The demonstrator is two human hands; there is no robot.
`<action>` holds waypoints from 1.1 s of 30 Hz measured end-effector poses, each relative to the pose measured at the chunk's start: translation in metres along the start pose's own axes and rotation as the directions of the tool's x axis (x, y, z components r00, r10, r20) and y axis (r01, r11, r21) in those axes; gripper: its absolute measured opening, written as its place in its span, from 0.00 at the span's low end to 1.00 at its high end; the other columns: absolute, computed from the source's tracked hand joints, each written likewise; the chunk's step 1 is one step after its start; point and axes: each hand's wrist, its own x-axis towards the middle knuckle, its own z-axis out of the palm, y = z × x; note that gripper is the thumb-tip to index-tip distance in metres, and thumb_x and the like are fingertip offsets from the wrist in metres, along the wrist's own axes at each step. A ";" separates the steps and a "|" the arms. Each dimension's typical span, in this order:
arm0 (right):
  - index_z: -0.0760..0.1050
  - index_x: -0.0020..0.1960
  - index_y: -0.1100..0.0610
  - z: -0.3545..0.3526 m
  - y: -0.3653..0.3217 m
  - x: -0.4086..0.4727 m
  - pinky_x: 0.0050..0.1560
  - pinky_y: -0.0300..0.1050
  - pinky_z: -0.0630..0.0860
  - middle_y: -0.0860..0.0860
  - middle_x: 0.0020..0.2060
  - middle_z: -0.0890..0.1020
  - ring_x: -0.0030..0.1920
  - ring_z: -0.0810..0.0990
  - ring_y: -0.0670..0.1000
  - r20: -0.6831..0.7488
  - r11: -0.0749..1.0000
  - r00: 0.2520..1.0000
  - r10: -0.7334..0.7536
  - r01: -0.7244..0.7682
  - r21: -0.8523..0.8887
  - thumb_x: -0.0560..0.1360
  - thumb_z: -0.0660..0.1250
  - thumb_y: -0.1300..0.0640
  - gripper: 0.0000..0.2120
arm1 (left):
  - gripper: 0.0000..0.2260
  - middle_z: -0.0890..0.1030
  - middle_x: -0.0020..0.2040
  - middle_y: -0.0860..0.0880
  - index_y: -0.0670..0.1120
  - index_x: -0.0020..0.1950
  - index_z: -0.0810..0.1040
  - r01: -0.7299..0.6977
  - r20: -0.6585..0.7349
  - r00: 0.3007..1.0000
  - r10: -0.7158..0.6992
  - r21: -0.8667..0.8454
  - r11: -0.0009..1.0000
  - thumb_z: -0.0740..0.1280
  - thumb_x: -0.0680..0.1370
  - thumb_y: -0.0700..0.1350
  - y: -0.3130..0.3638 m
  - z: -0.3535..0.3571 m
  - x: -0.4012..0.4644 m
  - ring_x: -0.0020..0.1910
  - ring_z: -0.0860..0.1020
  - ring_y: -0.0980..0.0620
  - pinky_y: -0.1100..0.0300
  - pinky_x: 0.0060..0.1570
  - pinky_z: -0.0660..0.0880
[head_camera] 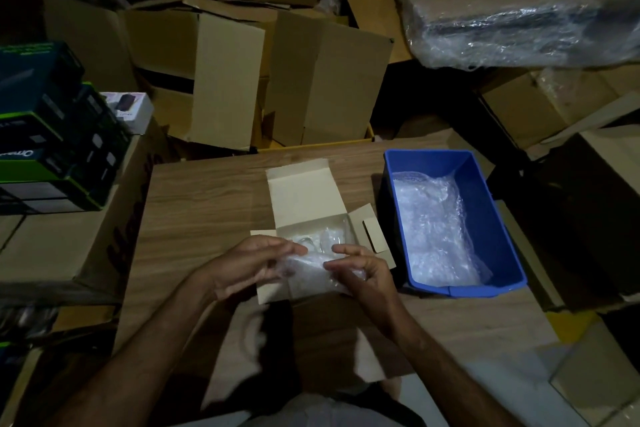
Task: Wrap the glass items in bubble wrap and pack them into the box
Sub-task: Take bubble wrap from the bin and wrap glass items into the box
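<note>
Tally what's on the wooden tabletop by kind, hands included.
Hands: 2, left hand and right hand
Bubble-wrapped bundle held between them: 1
Small open cardboard box: 1
Blue bin holding bubble wrap: 1
Total: 5

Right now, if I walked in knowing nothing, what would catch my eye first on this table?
Probably the bright blue bin at the right of the wooden table, with bubble wrap piled inside. Next, the two hands at the centre: the left hand and right hand hold a wrapped bundle over a small open box. All around stand stacked cardboard boxes in dim light.
</note>
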 end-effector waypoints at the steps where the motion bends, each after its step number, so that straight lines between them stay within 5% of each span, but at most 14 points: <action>1: 0.87 0.46 0.60 -0.001 0.002 0.001 0.48 0.45 0.82 0.51 0.58 0.82 0.58 0.82 0.50 0.006 0.999 1.000 0.021 -0.021 0.030 0.74 0.74 0.64 0.03 | 0.25 0.82 0.65 0.46 0.40 0.62 0.82 0.000 -0.005 1.000 0.000 0.001 1.000 0.76 0.72 0.54 -0.001 -0.001 0.005 0.64 0.80 0.45 0.50 0.65 0.77; 3: 0.84 0.49 0.61 -0.002 0.007 0.003 0.44 0.42 0.81 0.52 0.51 0.85 0.51 0.85 0.51 -0.014 1.000 1.000 -0.021 0.021 0.019 0.74 0.74 0.65 0.04 | 0.24 0.83 0.62 0.46 0.42 0.61 0.83 -0.026 -0.066 0.997 0.031 0.072 0.997 0.80 0.68 0.52 0.001 0.001 0.016 0.62 0.81 0.45 0.53 0.61 0.79; 6: 0.76 0.57 0.60 -0.004 0.011 0.008 0.43 0.41 0.80 0.53 0.46 0.84 0.47 0.84 0.49 -0.043 0.994 0.993 -0.112 0.112 -0.017 0.75 0.74 0.64 0.13 | 0.18 0.84 0.59 0.44 0.43 0.63 0.80 -0.074 -0.095 0.992 0.084 0.105 0.992 0.72 0.74 0.33 0.008 0.002 0.033 0.57 0.83 0.44 0.54 0.52 0.82; 10: 0.79 0.53 0.58 -0.007 0.022 0.025 0.45 0.44 0.80 0.52 0.45 0.83 0.45 0.83 0.49 -0.013 0.965 0.985 -0.170 0.163 -0.206 0.78 0.71 0.62 0.04 | 0.16 0.84 0.57 0.47 0.45 0.61 0.81 -0.102 -0.133 0.979 0.156 0.343 0.934 0.72 0.76 0.33 0.009 -0.001 0.060 0.55 0.83 0.49 0.57 0.48 0.82; 13: 0.79 0.49 0.50 -0.007 0.036 0.040 0.43 0.56 0.83 0.52 0.44 0.82 0.42 0.84 0.52 -0.045 0.951 0.989 -0.143 0.125 -0.283 0.77 0.71 0.59 0.05 | 0.08 0.83 0.52 0.50 0.47 0.50 0.84 -0.159 -0.162 0.933 0.321 0.615 0.772 0.75 0.74 0.36 0.008 -0.003 0.086 0.50 0.82 0.54 0.59 0.47 0.81; 18: 0.85 0.53 0.49 -0.007 0.050 0.061 0.54 0.51 0.80 0.48 0.51 0.82 0.51 0.81 0.49 0.018 0.752 0.994 -0.105 0.092 -0.652 0.74 0.71 0.52 0.09 | 0.07 0.78 0.45 0.56 0.52 0.40 0.81 -0.090 -0.099 0.864 0.493 0.934 0.345 0.73 0.72 0.41 -0.005 -0.003 0.127 0.44 0.79 0.56 0.58 0.40 0.76; 22: 0.83 0.52 0.61 -0.005 0.051 0.060 0.55 0.51 0.79 0.58 0.50 0.83 0.51 0.81 0.56 0.243 0.591 0.964 -0.105 0.257 -0.765 0.75 0.70 0.56 0.10 | 0.09 0.77 0.46 0.52 0.51 0.42 0.80 -0.078 0.002 0.865 0.502 0.988 0.131 0.73 0.69 0.37 -0.028 -0.008 0.144 0.44 0.78 0.50 0.55 0.38 0.75; 26: 0.82 0.59 0.60 -0.007 0.065 0.066 0.55 0.49 0.80 0.57 0.57 0.81 0.53 0.82 0.56 0.299 0.510 0.953 -0.057 0.285 -0.811 0.76 0.68 0.60 0.13 | 0.05 0.81 0.47 0.49 0.48 0.45 0.81 -0.033 -0.029 0.911 0.412 0.989 0.143 0.69 0.72 0.41 -0.035 -0.006 0.147 0.44 0.80 0.46 0.52 0.41 0.78; 33: 0.83 0.59 0.55 -0.008 0.053 0.076 0.48 0.39 0.69 0.56 0.59 0.81 0.54 0.83 0.57 0.256 0.518 0.966 0.038 0.200 -0.832 0.77 0.69 0.58 0.11 | 0.20 0.80 0.59 0.54 0.53 0.55 0.82 -0.063 0.053 0.961 0.271 0.998 0.028 0.59 0.72 0.62 -0.038 -0.007 0.131 0.49 0.77 0.47 0.50 0.47 0.75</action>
